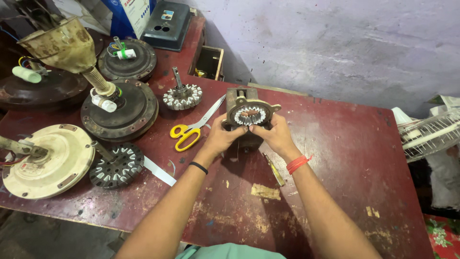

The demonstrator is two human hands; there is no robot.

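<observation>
One cardboard box [128, 14] stands at the far left end of the worktop [345, 144], cut off by the top edge of the view; it is rectangular, blue with a white printed face. Beside it to the right lies a dark grey-green casing [167, 25] bearing a small rectangular label [167, 15] in blue and pale tones. No screens or signs are visible

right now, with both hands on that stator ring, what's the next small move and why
Probably a slight tilt of the ring toward the camera. The left hand and right hand both grip the round stator ring by its lower edge, holding it upright above the red table, so its white-lined slots face outward and part of the ring is hidden behind the fingers. Tilting would likely show the slots better.
</observation>
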